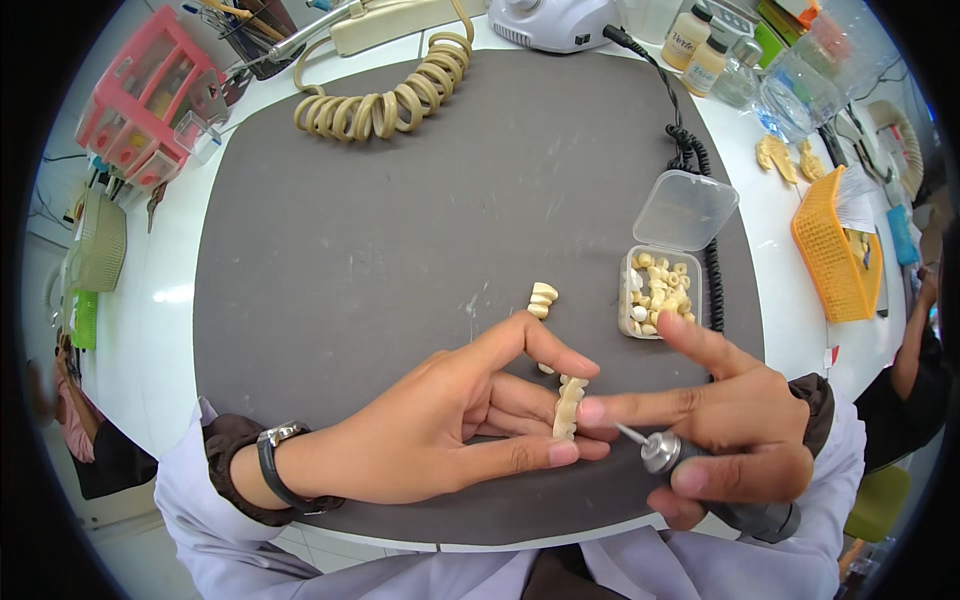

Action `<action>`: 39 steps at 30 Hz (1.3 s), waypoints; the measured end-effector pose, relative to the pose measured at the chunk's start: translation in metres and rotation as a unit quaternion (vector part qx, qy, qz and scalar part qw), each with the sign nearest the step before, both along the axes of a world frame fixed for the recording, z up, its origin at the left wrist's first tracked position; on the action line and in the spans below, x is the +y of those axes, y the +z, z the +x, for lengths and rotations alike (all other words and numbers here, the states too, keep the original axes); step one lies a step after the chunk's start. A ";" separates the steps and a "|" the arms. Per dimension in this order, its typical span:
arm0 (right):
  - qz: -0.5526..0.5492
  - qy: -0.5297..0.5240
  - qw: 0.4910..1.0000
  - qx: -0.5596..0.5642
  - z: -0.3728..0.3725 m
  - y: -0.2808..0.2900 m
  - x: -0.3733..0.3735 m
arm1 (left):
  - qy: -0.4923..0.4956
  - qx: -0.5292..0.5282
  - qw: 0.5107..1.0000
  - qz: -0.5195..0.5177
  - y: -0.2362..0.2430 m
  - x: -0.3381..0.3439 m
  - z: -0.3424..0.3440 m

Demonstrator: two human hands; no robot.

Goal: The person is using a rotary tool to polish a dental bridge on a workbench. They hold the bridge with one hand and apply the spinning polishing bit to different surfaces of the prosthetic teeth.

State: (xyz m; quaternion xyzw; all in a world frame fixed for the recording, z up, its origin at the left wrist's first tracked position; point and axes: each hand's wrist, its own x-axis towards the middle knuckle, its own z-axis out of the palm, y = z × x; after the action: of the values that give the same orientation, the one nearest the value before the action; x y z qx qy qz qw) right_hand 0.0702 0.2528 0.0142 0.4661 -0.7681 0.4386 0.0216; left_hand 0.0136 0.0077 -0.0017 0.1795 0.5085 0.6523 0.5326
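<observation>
My left hand point(400, 430) is closed, pinching a cream dental bridge point(568, 408), a row of joined tooth crowns, upright between thumb and fingers. The tip of my right index finger touches the bridge's right side. In my right hand point(740, 410), thumb and lower fingers grip a dental handpiece point(664, 452), its thin bur pointing left, apart from the bridge. Beyond my left fingers lies another short set of joined crowns point(542, 300). A small pale piece beside it is mostly hidden by my hand. Above my right hand, a clear box point(624, 300) with its lid raised holds many loose crowns.
A grey mat point(400, 230) covers the table. At its far edge are a coiled beige hose point(385, 112) and a white device point(555, 22). A black coiled cord point(712, 260) runs behind the box. Pink drawers point(140, 90) stand left, a yellow basket point(825, 250) right. Other people sit at both sides.
</observation>
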 end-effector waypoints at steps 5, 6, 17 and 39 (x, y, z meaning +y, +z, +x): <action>-0.049 -0.004 0.997 0.056 -0.002 -0.022 -0.008 | -0.017 0.015 1.000 -0.021 0.002 0.001 -0.002; -0.067 -0.004 0.995 0.075 -0.003 -0.020 -0.010 | -0.019 0.022 0.999 -0.013 0.002 0.001 -0.001; -0.190 -0.298 0.932 0.086 -0.009 -0.046 0.011 | -0.037 0.042 0.998 0.004 0.002 0.001 -0.002; -0.332 -0.346 0.873 -0.094 0.077 -0.010 -0.053 | 0.004 0.324 0.946 -0.023 -0.003 0.002 0.020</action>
State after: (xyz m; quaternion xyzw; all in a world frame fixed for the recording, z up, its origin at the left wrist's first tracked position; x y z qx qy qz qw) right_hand 0.1470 0.2001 0.0041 0.0923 -0.6882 0.6738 0.2527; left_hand 0.0338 0.0093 -0.0048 0.3668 0.6690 0.5493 0.3407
